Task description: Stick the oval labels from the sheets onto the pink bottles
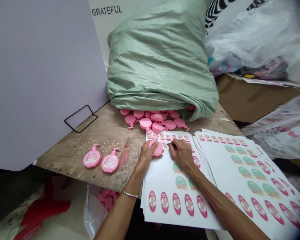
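My left hand [148,154] is wrapped round a pink pump bottle [156,148] over the upper left of a sticker sheet [162,173]. Just to its right, my right hand [181,151] is pinched at a round sticker on the same sheet; a small dark thing shows at its fingertips, too small to name. Two pink bottles with round labels, one [92,158] left of the other [110,162], lie on the table to the left.
Several pink bottles [145,123] spill from a green sack [160,63] at the back of the table [75,160]. More sticker sheets [230,173] lie at the right. A black wire stand [81,119], a cardboard box [257,96] and a plastic bag [92,210] surround the work area.
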